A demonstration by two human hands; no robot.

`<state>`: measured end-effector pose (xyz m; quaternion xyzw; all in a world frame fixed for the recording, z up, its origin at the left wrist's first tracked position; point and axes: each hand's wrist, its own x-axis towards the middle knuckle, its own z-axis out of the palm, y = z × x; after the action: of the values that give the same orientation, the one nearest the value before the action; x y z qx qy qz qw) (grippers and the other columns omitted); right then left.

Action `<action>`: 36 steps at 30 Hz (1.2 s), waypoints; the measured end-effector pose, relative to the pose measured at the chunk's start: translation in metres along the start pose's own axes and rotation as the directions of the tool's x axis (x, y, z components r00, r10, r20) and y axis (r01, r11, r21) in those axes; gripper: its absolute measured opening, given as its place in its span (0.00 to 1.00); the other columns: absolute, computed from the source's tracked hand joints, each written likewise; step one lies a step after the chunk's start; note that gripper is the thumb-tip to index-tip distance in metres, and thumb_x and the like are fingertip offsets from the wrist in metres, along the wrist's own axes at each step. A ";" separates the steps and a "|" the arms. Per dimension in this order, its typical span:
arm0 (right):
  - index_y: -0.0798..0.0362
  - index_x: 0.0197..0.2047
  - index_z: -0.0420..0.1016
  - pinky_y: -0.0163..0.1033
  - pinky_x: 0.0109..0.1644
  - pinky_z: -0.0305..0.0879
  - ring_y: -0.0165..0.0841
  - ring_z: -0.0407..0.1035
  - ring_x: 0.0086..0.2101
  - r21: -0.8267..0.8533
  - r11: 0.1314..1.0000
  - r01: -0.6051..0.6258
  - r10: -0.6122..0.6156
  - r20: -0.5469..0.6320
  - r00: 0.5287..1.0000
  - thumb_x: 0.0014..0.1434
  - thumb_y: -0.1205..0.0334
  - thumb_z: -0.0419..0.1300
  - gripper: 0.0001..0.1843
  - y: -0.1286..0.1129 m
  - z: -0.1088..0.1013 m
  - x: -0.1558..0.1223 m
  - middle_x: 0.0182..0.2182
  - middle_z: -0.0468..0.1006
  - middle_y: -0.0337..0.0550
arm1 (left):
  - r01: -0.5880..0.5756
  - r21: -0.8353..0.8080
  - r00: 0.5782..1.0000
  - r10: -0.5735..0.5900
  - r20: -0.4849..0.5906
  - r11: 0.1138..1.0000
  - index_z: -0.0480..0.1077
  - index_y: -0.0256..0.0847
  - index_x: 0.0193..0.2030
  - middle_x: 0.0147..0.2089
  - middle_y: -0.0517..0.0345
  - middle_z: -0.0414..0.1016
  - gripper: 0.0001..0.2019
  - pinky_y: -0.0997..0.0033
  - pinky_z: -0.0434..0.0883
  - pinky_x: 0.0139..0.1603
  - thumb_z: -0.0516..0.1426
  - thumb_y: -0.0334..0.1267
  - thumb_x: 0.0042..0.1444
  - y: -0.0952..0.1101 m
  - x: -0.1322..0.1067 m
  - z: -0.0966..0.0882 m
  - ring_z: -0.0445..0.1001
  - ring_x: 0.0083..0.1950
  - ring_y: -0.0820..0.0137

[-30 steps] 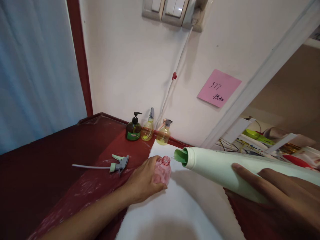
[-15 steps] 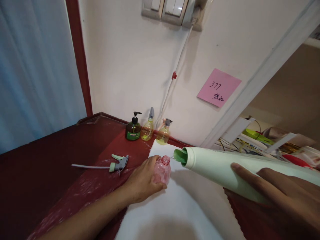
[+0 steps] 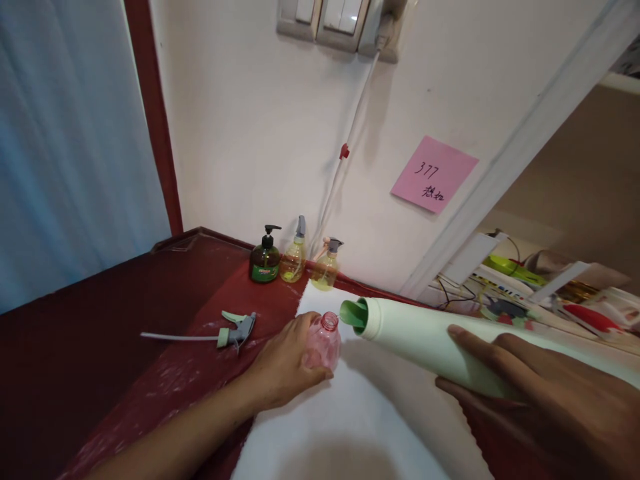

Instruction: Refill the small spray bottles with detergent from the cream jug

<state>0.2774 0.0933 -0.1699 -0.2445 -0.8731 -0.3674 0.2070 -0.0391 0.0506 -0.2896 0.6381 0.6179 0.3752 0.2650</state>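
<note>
My left hand [image 3: 283,363] is wrapped round a small pink bottle [image 3: 325,340] that stands upright with its neck open on a white cloth [image 3: 350,427]. My right hand [image 3: 540,400] grips a large pale green bottle [image 3: 430,337], tipped nearly flat. Its green spout [image 3: 353,315] sits just right of and slightly above the pink bottle's mouth. Whether liquid is running I cannot tell. A loose green-grey spray trigger with its tube [image 3: 235,328] lies on the dark red table [image 3: 100,347] to the left of my left hand.
A dark green pump bottle [image 3: 265,259] and two yellowish spray bottles [image 3: 294,257] [image 3: 327,267] stand against the white wall. A pink sticky note [image 3: 434,175] hangs on the wall. A cluttered shelf with cables [image 3: 525,293] lies at the right.
The large green bottle has shifted a little left, bringing its spout closer to the pink bottle's mouth. My left hand and the pink bottle have stayed put.
</note>
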 end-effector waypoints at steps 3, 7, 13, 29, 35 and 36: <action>0.48 0.54 0.71 0.43 0.24 0.70 0.42 0.79 0.26 0.024 0.999 -0.027 0.029 -0.052 0.998 0.72 0.43 0.47 0.22 -0.001 0.003 0.008 0.33 0.83 0.49 | -0.003 0.000 1.000 0.003 -0.002 1.000 0.61 0.45 0.63 0.64 0.43 0.70 0.35 0.44 0.67 0.63 0.65 0.41 0.47 0.000 0.000 0.000 0.69 0.64 0.46; 0.49 0.50 0.74 0.36 0.22 0.71 0.35 0.79 0.23 0.218 0.963 -0.156 0.174 -0.064 0.983 0.68 0.36 0.52 0.26 0.004 0.012 0.016 0.31 0.85 0.43 | 0.018 -0.003 1.000 -0.018 0.010 1.000 0.61 0.44 0.63 0.64 0.43 0.70 0.34 0.45 0.66 0.65 0.64 0.40 0.48 0.004 0.001 -0.002 0.68 0.65 0.48; 0.45 0.46 0.80 0.44 0.30 0.73 0.42 0.79 0.30 0.522 0.613 -0.593 0.678 0.039 0.734 0.47 0.28 0.67 0.33 0.013 0.041 0.019 0.36 0.85 0.41 | 0.043 0.001 0.999 -0.043 0.001 0.999 0.62 0.45 0.63 0.65 0.46 0.70 0.34 0.51 0.65 0.67 0.64 0.40 0.48 0.007 0.000 -0.004 0.68 0.67 0.51; 0.52 0.49 0.73 0.44 0.37 0.73 0.38 0.75 0.37 0.901 -0.174 -0.396 0.934 0.279 0.223 0.45 0.42 0.73 0.33 -0.051 0.138 0.046 0.42 0.80 0.45 | 0.082 -0.022 0.996 -0.082 -0.031 0.996 0.62 0.44 0.64 0.67 0.40 0.69 0.35 0.41 0.62 0.70 0.65 0.39 0.46 0.006 0.004 -0.004 0.66 0.70 0.46; 0.51 0.52 0.76 0.53 0.50 0.70 0.43 0.73 0.45 0.877 -0.098 -0.470 0.924 0.256 0.285 0.51 0.46 0.71 0.29 -0.050 0.127 0.039 0.47 0.77 0.47 | 0.067 0.007 0.998 -0.067 0.003 0.998 0.56 0.44 0.67 0.72 0.39 0.63 0.38 0.40 0.56 0.73 0.63 0.38 0.49 -0.002 0.006 -0.004 0.61 0.73 0.49; 0.51 0.52 0.76 0.54 0.54 0.68 0.44 0.71 0.48 0.869 -0.047 -0.493 0.939 0.207 0.275 0.51 0.48 0.72 0.28 -0.051 0.120 0.037 0.49 0.76 0.48 | 0.061 0.000 0.998 -0.061 0.002 0.998 0.56 0.44 0.67 0.72 0.40 0.63 0.38 0.40 0.56 0.73 0.64 0.37 0.49 -0.004 0.006 -0.004 0.61 0.73 0.49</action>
<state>0.1964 0.1618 -0.2548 -0.4565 -0.5523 0.2259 0.6600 -0.0446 0.0563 -0.2895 0.6194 0.6369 0.3660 0.2770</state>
